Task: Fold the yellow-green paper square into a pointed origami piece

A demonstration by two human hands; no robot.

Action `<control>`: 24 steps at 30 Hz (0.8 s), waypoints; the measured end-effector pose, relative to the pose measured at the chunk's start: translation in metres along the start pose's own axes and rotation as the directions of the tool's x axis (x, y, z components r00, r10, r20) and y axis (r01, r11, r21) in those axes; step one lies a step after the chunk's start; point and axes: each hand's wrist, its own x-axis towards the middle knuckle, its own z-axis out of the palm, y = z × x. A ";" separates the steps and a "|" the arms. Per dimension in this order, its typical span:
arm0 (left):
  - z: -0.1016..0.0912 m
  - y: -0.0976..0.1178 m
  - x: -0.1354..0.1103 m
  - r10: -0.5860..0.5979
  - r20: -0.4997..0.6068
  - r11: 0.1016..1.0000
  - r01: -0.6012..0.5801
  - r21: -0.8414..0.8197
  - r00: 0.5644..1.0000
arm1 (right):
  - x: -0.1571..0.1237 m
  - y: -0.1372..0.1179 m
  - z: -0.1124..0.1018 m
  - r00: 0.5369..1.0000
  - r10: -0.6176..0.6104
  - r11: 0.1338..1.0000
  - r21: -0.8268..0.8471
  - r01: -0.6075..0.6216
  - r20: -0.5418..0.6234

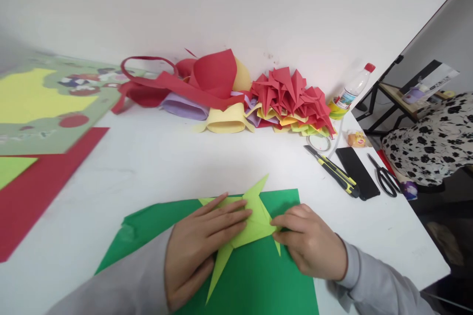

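A light green folded paper piece [254,219] with long pointed tips lies on a dark green sheet [258,280] near the table's front edge. My left hand [199,248] rests flat on the folded piece with its fingers stretched out, pressing it down. My right hand [310,243] is curled at the piece's right side, fingers pinching its edge. Both wrists are in grey sleeves.
A pile of folded red, yellow and purple paper shapes [288,98] lies along the wall. A plastic bottle [354,87], tape roll [318,142], utility knife [334,170], black phone [356,172] and scissors [384,177] sit at right. Red and yellow sheets [40,182] lie at left.
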 end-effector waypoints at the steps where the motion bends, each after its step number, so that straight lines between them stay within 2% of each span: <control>1: -0.001 -0.001 -0.001 -0.002 0.001 1.000 0.002 0.003 1.000 | 0.001 0.000 0.000 1.000 -0.016 1.000 -0.014 0.016 -0.005; 4: -0.002 0.002 -0.001 -0.022 -0.033 1.000 0.022 0.015 0.999 | 0.002 -0.001 -0.001 0.999 -0.046 0.999 -0.026 0.046 -0.028; 7: -0.001 0.011 -0.001 -0.053 -0.062 0.998 0.054 0.012 0.997 | 0.004 -0.001 -0.003 0.998 -0.025 1.000 0.004 0.026 -0.063; 11: -0.002 0.019 0.000 -0.054 -0.043 0.997 0.057 0.055 0.998 | 0.006 -0.002 -0.002 0.998 0.006 1.000 -0.004 -0.006 -0.066; 19: -0.009 0.010 0.002 -0.014 0.093 0.995 0.004 0.099 0.996 | 0.015 -0.007 0.014 0.993 -0.095 0.957 -0.281 0.071 -0.071; 24: -0.014 0.014 0.002 -0.007 0.086 0.999 0.002 0.054 0.996 | 0.023 -0.013 0.016 0.975 -0.206 0.907 -0.391 0.156 -0.087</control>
